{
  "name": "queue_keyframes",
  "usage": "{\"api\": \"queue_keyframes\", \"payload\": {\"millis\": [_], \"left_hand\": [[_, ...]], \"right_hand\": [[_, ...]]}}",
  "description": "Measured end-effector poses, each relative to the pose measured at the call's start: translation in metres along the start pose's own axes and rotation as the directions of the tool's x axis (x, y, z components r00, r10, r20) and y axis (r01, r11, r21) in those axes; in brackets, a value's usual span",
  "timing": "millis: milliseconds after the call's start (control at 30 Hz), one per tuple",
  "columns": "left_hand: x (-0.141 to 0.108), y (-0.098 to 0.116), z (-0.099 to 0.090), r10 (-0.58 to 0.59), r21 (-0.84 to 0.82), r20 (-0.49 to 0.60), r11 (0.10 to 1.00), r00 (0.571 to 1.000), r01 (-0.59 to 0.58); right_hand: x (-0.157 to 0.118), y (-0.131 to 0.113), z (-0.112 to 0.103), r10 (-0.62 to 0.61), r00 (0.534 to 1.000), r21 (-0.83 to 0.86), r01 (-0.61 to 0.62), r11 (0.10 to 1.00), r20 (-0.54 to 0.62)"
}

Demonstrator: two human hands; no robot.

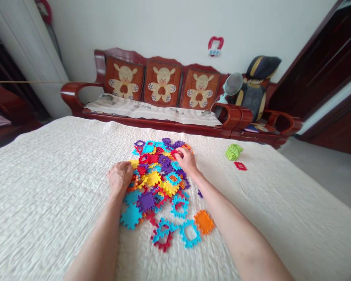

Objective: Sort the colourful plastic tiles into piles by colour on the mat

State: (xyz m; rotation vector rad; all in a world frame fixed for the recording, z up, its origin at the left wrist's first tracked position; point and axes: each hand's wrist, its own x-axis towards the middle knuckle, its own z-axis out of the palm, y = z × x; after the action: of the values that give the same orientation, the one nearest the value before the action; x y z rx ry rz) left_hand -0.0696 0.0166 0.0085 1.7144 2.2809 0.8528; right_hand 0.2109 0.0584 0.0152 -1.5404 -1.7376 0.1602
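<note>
A loose heap of plastic interlocking tiles with notched edges lies in front of me, in red, yellow, purple, orange and light blue. My left hand point(120, 175) is at the heap's left side, fingers curled down and partly hidden, beside a yellow tile point(134, 164); what it grips, if anything, is hidden. At the far right of the heap my right hand point(187, 159) pinches a red tile point(174, 153) between thumb and fingers. Nearer me lie a purple tile point(146, 201), a light blue tile point(132, 217), an orange tile point(204, 222) and a light blue frame tile point(197, 237).
The tiles lie on a white quilted cover point(61, 187). To the right are a bumpy green object point(233, 152) and a single red tile point(240, 166). Beyond the far edge stands a wooden sofa point(152, 121) with bear cushions point(163, 82) and a small fan point(233, 84).
</note>
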Motion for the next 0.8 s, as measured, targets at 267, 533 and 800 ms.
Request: {"api": "queue_keyframes", "payload": {"millis": [267, 533, 800], "left_hand": [[0.008, -0.010, 0.004, -0.016, 0.000, 0.053, 1.000, 0.998, 0.016], [0.016, -0.016, 0.005, -0.069, 0.040, 0.122, 0.997, 0.990, 0.065], [0.014, -0.010, 0.002, -0.087, 0.072, 0.094, 0.994, 0.992, 0.081]], "right_hand": [[-0.055, 0.083, -0.100, 0.296, 0.953, -0.119, -0.302, 0.946, -0.064], [-0.081, 0.112, -0.118, 0.314, 0.939, -0.182, -0.336, 0.924, -0.142], [-0.093, 0.079, -0.111, 0.437, 0.894, -0.432, -0.435, 0.790, -0.101]]}}
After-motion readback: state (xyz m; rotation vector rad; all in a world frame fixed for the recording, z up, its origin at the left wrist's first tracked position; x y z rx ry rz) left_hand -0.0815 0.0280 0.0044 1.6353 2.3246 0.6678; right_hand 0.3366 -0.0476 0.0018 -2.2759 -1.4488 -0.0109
